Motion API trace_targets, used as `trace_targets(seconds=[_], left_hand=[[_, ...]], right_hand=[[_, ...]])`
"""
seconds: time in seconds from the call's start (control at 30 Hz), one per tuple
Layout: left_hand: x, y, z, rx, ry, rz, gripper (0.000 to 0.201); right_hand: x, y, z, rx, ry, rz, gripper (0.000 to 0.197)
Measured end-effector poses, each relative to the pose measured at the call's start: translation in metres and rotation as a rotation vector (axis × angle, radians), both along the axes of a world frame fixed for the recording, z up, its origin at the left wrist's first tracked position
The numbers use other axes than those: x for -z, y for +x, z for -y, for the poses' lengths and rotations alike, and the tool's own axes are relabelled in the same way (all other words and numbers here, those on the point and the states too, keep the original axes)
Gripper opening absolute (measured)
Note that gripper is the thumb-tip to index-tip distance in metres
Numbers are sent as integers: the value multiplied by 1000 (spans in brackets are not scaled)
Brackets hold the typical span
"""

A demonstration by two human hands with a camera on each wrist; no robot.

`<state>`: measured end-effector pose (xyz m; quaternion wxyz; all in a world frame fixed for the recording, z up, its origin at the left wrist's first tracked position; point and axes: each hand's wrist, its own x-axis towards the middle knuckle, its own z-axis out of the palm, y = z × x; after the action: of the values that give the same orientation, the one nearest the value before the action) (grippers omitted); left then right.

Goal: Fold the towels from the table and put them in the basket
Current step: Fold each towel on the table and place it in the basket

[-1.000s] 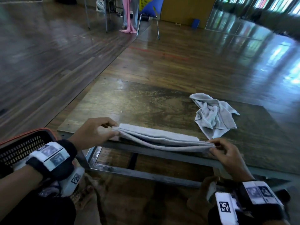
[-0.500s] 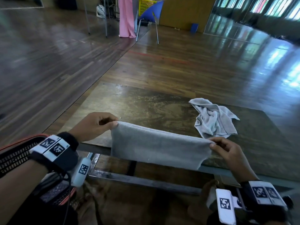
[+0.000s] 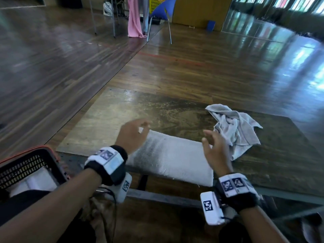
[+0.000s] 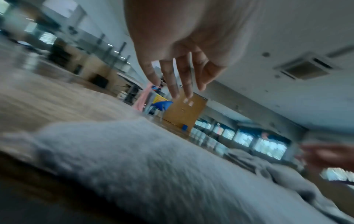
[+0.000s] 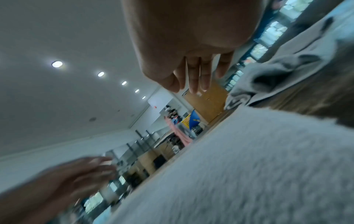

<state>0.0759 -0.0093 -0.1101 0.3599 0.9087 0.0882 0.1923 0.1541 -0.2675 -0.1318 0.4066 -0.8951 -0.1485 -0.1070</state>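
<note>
A folded grey towel (image 3: 172, 158) lies flat at the near edge of the wooden table (image 3: 108, 120), its front hanging slightly over. My left hand (image 3: 135, 133) hovers above the towel's left end, fingers straight, holding nothing; the left wrist view shows the same left hand (image 4: 180, 75) over the towel (image 4: 153, 174). My right hand (image 3: 213, 146) floats over the towel's right end with fingers spread. In the right wrist view the right hand (image 5: 193, 75) is open above the towel (image 5: 239, 174). A crumpled grey towel (image 3: 235, 128) sits to the right. The basket (image 3: 26, 165) stands at lower left.
A folded white towel (image 3: 35, 183) lies inside the basket. The table's metal frame (image 3: 163, 199) runs beneath the near edge. Far off on the wooden floor stand a blue chair (image 3: 161, 16) and a pink cloth (image 3: 135, 20).
Both hands let go of the towel, which they held stretched in the air before. It now lies folded on the table edge, and the hands have lifted above it.
</note>
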Motion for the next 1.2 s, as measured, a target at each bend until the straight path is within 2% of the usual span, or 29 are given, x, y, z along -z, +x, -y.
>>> trace_targets(seconds=[0.07, 0.13, 0.2, 0.3, 0.4, 0.5, 0.63, 0.77, 0.83, 0.9, 1.0, 1.07, 1.2], left_hand=[[13, 2, 27, 172, 224, -249, 36], [28, 6, 46, 288, 361, -461, 44], [44, 8, 54, 316, 466, -528, 48], [61, 12, 54, 274, 580, -505, 51], [72, 19, 44, 233, 659, -481, 54], [77, 22, 24, 188, 637, -518, 67], [75, 18, -6, 112, 600, -568, 85], [61, 3, -4, 70, 659, -625, 79], [50, -7, 13, 162, 652, -576, 65], [41, -23, 32, 364, 660, -461, 53], [36, -53, 61, 637, 701, -354, 57], [40, -61, 72, 668, 713, -384, 64], [39, -41, 68, 575, 733, -371, 64]], right_hand=[[8, -10, -18, -94, -173, 17, 30], [15, -17, -34, -164, -270, -11, 34], [22, -20, -46, -199, -349, -77, 39], [35, -20, -58, -213, -523, -164, 47], [51, -20, -61, -232, -650, -90, 52], [60, -15, -49, -272, -706, -42, 56], [58, 0, -15, -252, -765, -92, 69], [50, 7, 7, -181, -789, -170, 75], [48, 7, 14, -176, -777, -175, 75], [47, 8, 21, -190, -759, -185, 75], [46, 12, 29, -223, -745, -206, 74], [44, 14, 33, -229, -732, -227, 73], [40, 14, 35, -232, -734, -247, 72]])
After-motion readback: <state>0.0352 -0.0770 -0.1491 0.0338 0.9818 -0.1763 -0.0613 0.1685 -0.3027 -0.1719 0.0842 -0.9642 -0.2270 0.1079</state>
